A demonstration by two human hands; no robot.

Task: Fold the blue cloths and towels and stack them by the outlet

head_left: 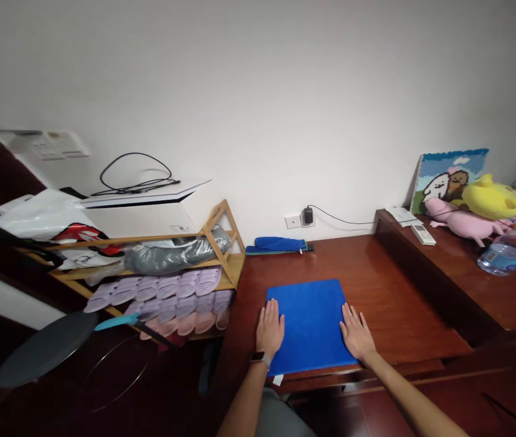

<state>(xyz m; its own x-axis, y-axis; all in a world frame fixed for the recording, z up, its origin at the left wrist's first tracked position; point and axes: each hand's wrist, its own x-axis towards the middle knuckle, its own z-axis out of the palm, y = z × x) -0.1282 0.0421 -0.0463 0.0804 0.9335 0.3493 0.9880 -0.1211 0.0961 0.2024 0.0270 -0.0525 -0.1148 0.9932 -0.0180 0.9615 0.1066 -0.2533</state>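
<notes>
A bright blue cloth (312, 328) lies flat in a near-square on the reddish-brown desk (376, 279), a small white tag showing at its front edge. My left hand (271, 328) rests palm down on the cloth's left edge, fingers stretched forward, a dark watch on the wrist. On the opposite side, my right hand (357, 331) lies flat over the right edge with its fingers spread. Neither hand grips anything. Against the wall, at the desk's back left, is a folded blue umbrella-like bundle (276, 244).
Left of the desk stands a wooden rack (235, 267) with slippers (167, 288) and a white box (149, 212). A stool (48, 349) is lower left. On the raised right surface are plush toys (462, 221), a plastic bottle (508, 255) and a remote (423, 235). A black plug (308, 215) sits in the wall.
</notes>
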